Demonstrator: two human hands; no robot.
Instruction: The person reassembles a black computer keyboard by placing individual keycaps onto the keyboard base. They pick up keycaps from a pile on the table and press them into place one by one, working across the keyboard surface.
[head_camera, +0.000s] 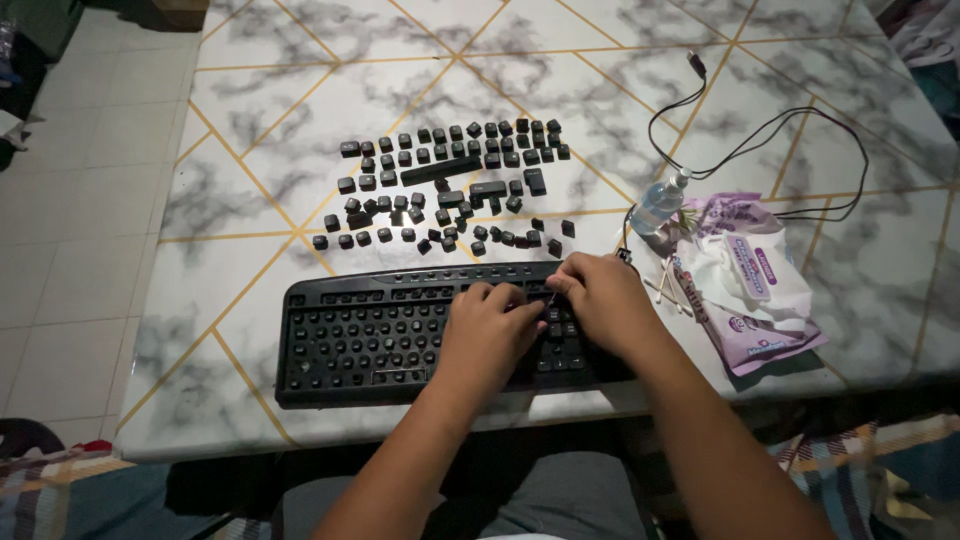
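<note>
My right hand (605, 300) and left hand (490, 330) meet over the right part of the black keyboard (370, 335), fingers curled together; I think they pinch a small tool or key at that spot, though I cannot tell which. The keyboard lies flat at the near edge of the marble table (300, 100). Behind it lie loose keycaps (450, 180): light, hard, slippery, best pinched by their sides. Right of it are a wipes pack (750, 290) and a small bottle (660, 205).

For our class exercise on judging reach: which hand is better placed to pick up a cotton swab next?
Probably the right hand. The cotton swabs lie just beside it, past the keyboard's right end; the left hand sits farther in and would have to cross over.
</note>
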